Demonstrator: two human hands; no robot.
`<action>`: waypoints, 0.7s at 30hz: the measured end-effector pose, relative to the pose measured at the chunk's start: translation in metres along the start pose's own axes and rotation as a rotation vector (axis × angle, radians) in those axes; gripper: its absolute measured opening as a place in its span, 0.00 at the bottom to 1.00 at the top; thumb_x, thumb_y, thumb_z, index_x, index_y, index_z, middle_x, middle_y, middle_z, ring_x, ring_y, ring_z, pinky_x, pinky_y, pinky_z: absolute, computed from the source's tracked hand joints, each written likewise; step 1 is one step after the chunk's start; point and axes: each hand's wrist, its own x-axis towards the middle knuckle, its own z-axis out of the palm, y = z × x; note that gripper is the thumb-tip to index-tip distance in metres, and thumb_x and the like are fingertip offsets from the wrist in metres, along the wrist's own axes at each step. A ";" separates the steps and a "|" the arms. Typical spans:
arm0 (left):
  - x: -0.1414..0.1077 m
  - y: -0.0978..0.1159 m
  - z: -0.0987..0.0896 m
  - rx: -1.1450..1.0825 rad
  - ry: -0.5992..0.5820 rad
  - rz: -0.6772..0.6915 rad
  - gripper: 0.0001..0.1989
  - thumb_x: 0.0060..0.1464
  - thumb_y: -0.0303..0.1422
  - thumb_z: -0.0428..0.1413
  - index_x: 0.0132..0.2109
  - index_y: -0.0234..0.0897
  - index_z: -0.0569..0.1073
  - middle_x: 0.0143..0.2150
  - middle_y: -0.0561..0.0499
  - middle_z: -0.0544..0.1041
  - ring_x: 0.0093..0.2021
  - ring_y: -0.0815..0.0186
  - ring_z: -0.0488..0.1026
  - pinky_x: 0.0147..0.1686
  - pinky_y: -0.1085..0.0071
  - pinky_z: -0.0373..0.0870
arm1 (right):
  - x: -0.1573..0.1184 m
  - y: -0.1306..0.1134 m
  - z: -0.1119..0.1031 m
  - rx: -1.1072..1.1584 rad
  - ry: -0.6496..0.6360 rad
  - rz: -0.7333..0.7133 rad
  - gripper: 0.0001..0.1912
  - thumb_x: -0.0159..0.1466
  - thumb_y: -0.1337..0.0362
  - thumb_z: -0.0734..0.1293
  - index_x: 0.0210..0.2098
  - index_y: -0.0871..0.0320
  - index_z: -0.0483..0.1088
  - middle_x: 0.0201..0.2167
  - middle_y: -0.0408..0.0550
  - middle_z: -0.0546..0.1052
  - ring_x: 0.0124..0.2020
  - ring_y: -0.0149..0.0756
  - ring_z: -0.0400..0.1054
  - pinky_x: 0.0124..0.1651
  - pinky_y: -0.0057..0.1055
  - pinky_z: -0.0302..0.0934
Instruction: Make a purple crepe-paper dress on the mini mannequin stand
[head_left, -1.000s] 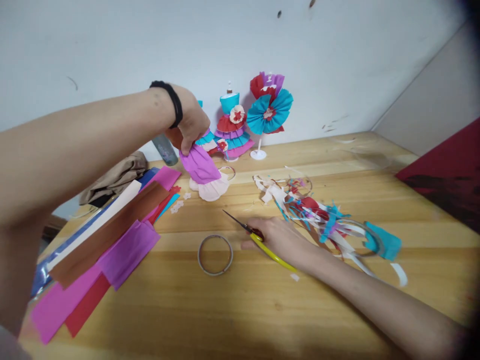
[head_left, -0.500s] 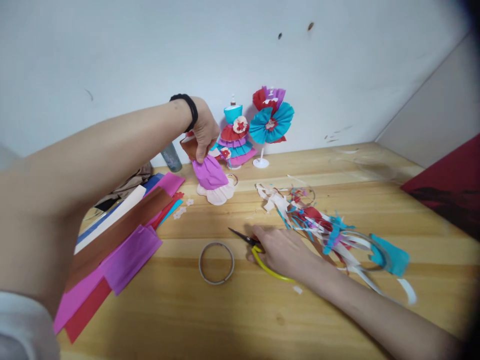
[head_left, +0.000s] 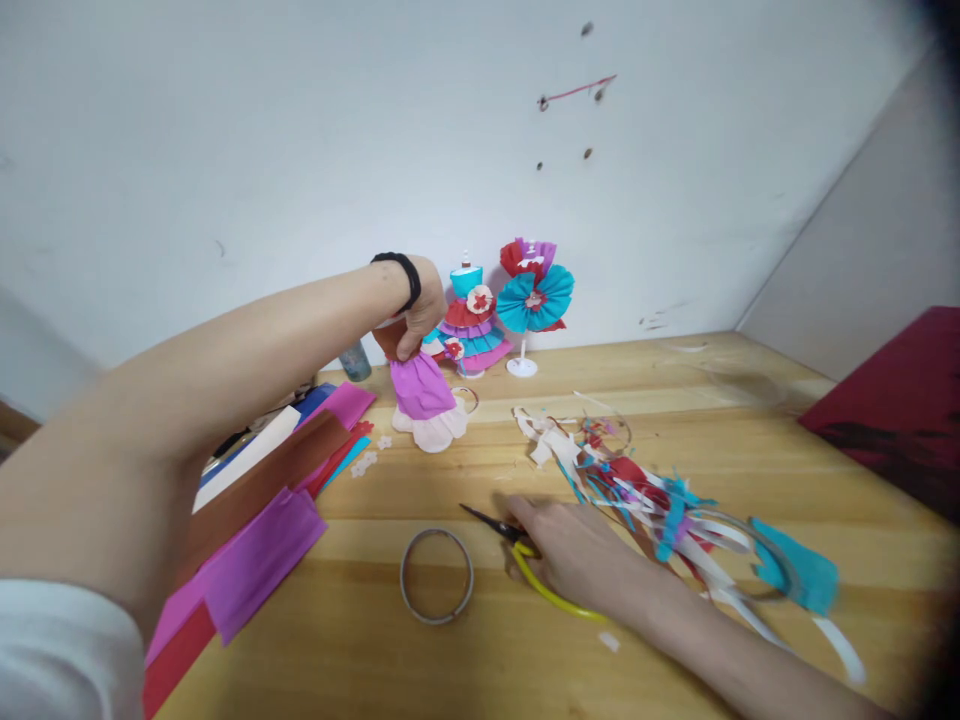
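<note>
My left hand (head_left: 422, 312) reaches across and pinches the upper part of a small paper dress (head_left: 424, 388), which has a brown top, a purple skirt and a pale scalloped hem. The dress stands upright on the wooden table, its top partly covered by my fingers. Low over the tabletop, my right hand (head_left: 574, 552) is closed around scissors (head_left: 551, 598) with yellow handles, their dark blades pointing left. Some of its fingers are hidden beneath the hand. A roll of tape (head_left: 403, 590) lies flat to the left of the scissors.
Behind the dress stand a tiered paper dress (head_left: 469, 318) and a blue paper fan flower (head_left: 551, 300) on a white stand. Folded coloured paper (head_left: 262, 560) lies at left beside tiny paper flowers (head_left: 364, 463). Paper scraps (head_left: 634, 480) spread across the right.
The view has tilted upward, so the table and its things sit lower in the picture. Both hands keep their holds on the paper dress and the scissors.
</note>
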 end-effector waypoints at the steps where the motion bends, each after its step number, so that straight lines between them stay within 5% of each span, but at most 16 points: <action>1: 0.006 -0.002 -0.002 -0.005 -0.004 0.006 0.17 0.41 0.42 0.65 0.40 0.42 0.83 0.36 0.47 0.80 0.53 0.46 0.70 0.53 0.54 0.65 | 0.000 0.000 0.000 -0.006 0.001 -0.005 0.16 0.61 0.69 0.64 0.49 0.60 0.71 0.38 0.57 0.82 0.40 0.47 0.77 0.32 0.31 0.50; 4: 0.024 -0.001 -0.007 -0.043 -0.172 0.013 0.15 0.37 0.39 0.66 0.35 0.42 0.83 0.32 0.47 0.79 0.48 0.46 0.73 0.50 0.53 0.68 | -0.001 0.000 0.000 -0.015 0.011 -0.017 0.16 0.63 0.67 0.64 0.50 0.60 0.71 0.38 0.57 0.82 0.39 0.47 0.77 0.32 0.32 0.49; 8: 0.036 0.010 -0.015 0.019 -0.795 -0.174 0.09 0.29 0.30 0.68 0.25 0.38 0.81 0.27 0.46 0.77 0.40 0.45 0.75 0.44 0.51 0.70 | -0.001 0.001 0.003 -0.029 0.017 -0.020 0.17 0.63 0.68 0.63 0.51 0.60 0.69 0.36 0.57 0.82 0.37 0.46 0.77 0.31 0.32 0.49; 10: 0.035 0.017 -0.019 0.132 -0.939 -0.128 0.07 0.27 0.27 0.68 0.21 0.38 0.79 0.26 0.46 0.78 0.38 0.46 0.75 0.44 0.51 0.70 | -0.001 0.002 0.004 -0.033 0.025 -0.025 0.16 0.62 0.69 0.63 0.50 0.60 0.70 0.36 0.57 0.82 0.37 0.46 0.77 0.32 0.32 0.49; 13: 0.033 0.025 -0.023 0.210 -0.981 -0.002 0.09 0.24 0.23 0.67 0.15 0.38 0.74 0.23 0.48 0.77 0.35 0.49 0.75 0.43 0.54 0.70 | -0.001 0.003 0.005 -0.020 0.034 -0.043 0.16 0.63 0.68 0.63 0.50 0.60 0.71 0.38 0.57 0.82 0.39 0.47 0.77 0.33 0.33 0.52; 18: 0.032 0.016 -0.013 0.128 -0.911 -0.014 0.13 0.18 0.21 0.68 0.17 0.38 0.76 0.22 0.50 0.76 0.35 0.48 0.75 0.43 0.55 0.70 | -0.001 0.003 0.005 -0.005 0.026 -0.037 0.22 0.63 0.67 0.63 0.57 0.59 0.69 0.41 0.57 0.82 0.42 0.50 0.77 0.35 0.33 0.56; 21: 0.026 0.003 0.002 0.034 -0.697 0.001 0.14 0.17 0.22 0.69 0.19 0.38 0.78 0.21 0.50 0.76 0.33 0.50 0.75 0.39 0.56 0.71 | -0.002 0.003 0.005 -0.021 0.010 -0.025 0.20 0.63 0.67 0.63 0.55 0.60 0.70 0.40 0.57 0.82 0.42 0.50 0.78 0.34 0.33 0.56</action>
